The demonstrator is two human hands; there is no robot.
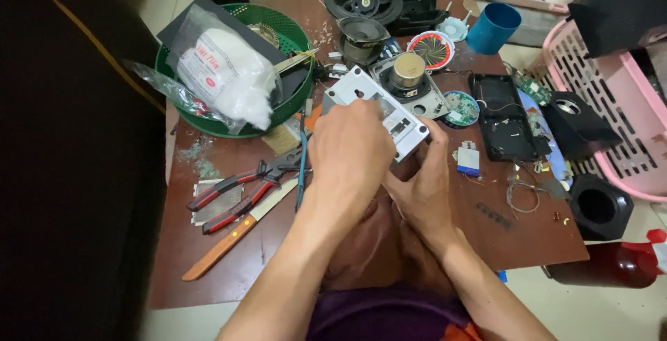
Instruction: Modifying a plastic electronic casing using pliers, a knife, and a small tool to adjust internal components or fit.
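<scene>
Cluttered brown desk [361,244], grey plastic casing [379,108] at near middle, clamped from above by left hand [347,150] fingers, right hand [424,188] fingers closed under its corner; likely slip onto speaker [406,77] or pliers [243,191], loose wires snagging.

Two hands: left hand [351,150], right hand [424,188]. One green basket [295,35], one blue cup [492,28], one pair of pliers [240,195], one knife [233,233]. Two black speaker boxes: [577,125], [599,205].
</scene>
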